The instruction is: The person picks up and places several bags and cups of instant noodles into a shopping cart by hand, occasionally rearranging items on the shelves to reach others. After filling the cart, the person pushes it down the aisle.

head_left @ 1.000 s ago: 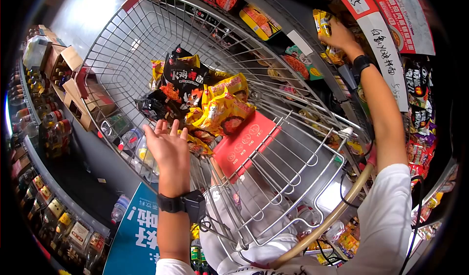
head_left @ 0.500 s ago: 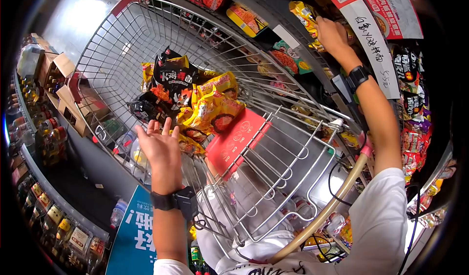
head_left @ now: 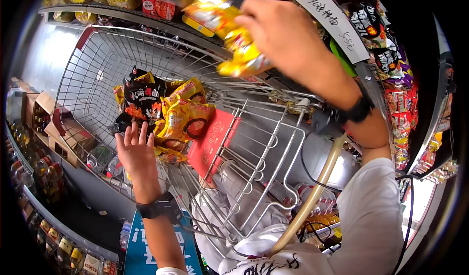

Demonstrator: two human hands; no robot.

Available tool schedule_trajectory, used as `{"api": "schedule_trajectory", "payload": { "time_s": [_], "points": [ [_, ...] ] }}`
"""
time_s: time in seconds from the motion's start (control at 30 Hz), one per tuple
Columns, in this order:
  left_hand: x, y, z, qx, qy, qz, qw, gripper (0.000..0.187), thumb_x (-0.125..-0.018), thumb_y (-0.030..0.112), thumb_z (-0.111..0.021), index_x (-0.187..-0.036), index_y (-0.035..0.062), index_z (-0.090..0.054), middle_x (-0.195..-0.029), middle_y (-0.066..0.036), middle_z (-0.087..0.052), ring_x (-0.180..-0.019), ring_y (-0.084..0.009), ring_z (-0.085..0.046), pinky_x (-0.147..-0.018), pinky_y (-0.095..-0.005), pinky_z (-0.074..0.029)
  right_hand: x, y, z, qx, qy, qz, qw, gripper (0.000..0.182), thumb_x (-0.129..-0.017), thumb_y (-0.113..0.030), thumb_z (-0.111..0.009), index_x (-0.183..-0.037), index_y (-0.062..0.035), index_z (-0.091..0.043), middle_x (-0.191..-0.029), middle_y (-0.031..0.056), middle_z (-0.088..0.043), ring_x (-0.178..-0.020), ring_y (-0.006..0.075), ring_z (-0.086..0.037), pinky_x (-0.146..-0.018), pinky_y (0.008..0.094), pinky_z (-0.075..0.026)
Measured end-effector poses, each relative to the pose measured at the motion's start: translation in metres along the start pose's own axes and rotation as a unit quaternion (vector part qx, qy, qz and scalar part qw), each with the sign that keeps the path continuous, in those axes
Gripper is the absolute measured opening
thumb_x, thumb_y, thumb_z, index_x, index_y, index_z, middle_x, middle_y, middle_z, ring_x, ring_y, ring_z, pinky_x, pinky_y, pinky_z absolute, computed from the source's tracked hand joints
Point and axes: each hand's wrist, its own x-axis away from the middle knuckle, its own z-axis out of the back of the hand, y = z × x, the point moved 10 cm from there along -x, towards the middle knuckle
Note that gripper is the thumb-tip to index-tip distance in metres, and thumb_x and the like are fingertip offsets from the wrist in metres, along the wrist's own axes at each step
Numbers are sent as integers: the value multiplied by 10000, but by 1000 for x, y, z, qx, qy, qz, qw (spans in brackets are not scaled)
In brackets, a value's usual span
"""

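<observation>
My right hand (head_left: 283, 33) grips a yellow noodle packet (head_left: 232, 35) in the air above the right side of the shopping cart (head_left: 161, 39); motion blurs the packet. Palm up and fingers spread, my left hand (head_left: 137, 153) is held over the cart's near left part with nothing in it. Just beyond its fingers, black noodle packets (head_left: 144, 92) and yellow noodle packets (head_left: 183, 114) lie piled in the cart. A red panel (head_left: 213, 140) with printed symbols stands beside the pile at the cart's near end.
Shelves of noodle packets (head_left: 400, 114) line the right, with a handwritten price strip (head_left: 327, 18) along one edge. Bottles (head_left: 49, 177) and open cardboard boxes (head_left: 68, 133) stand at the left. The cart's tan handle (head_left: 312, 197) runs close to my body. A blue sign (head_left: 139, 248) is below my left arm.
My right hand has come away from the shelf with the yellow noodle packet, moving left over the cart. The view has shifted. My left hand stays spread by the pile.
</observation>
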Motion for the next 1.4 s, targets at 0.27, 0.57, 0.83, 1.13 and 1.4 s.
{"api": "schedule_trajectory", "payload": {
  "time_s": [0.27, 0.57, 0.83, 1.13, 1.4],
  "points": [
    [15, 13, -12, -49, -67, -79, 993, 489, -934, 357, -398, -1292, 26, -439, -1278, -124, -519, -1152, -262, -522, -964, -431, -426, 23, -161, -62, -255, -345, 171, 887, 218, -763, -170, -651, -881, 12, -665, -812, 179, -668, -788, 324, -654, -700, 406, -512],
    [-58, -27, 61, 85, -60, 54, 993, 452, -920, 291, -346, -1263, 25, -470, -1315, -152, -488, -1215, -316, -469, -1048, -507, -324, -5, -132, -306, -412, -373, -131, 821, 332, -738, -307, -726, -770, 20, -677, -728, 146, -657, -617, 252, -607, -580, 368, -475],
    [-51, -47, 57, 3, -1, 84, 996, 400, -927, 287, -344, -1164, 43, -554, -1181, -85, -594, -1093, -246, -565, -987, -407, -408, 36, -92, -288, -290, -164, -209, 919, 336, -823, -261, -606, -888, 69, -618, -928, 264, -582, -938, 421, -565, -795, 476, -457],
    [-86, -62, 76, -31, 37, 68, 997, 417, -898, 330, -347, -1110, 42, -562, -1084, -88, -608, -951, -291, -621, -870, -430, -496, 77, -110, -113, -236, -242, 92, 937, 356, -828, -295, -575, -1026, -1, -540, -986, 196, -551, -932, 379, -555, -845, 463, -440],
    [-20, 25, -13, 66, -90, 42, 993, 355, -909, 335, -416, -1071, 62, -575, -1037, -115, -621, -919, -262, -611, -846, -423, -493, 197, 11, 8, -35, -70, -66, 995, 367, -799, -292, -602, -1082, -59, -604, -1065, 177, -557, -1110, 326, -454, -1055, 530, -219]
  ]
}}
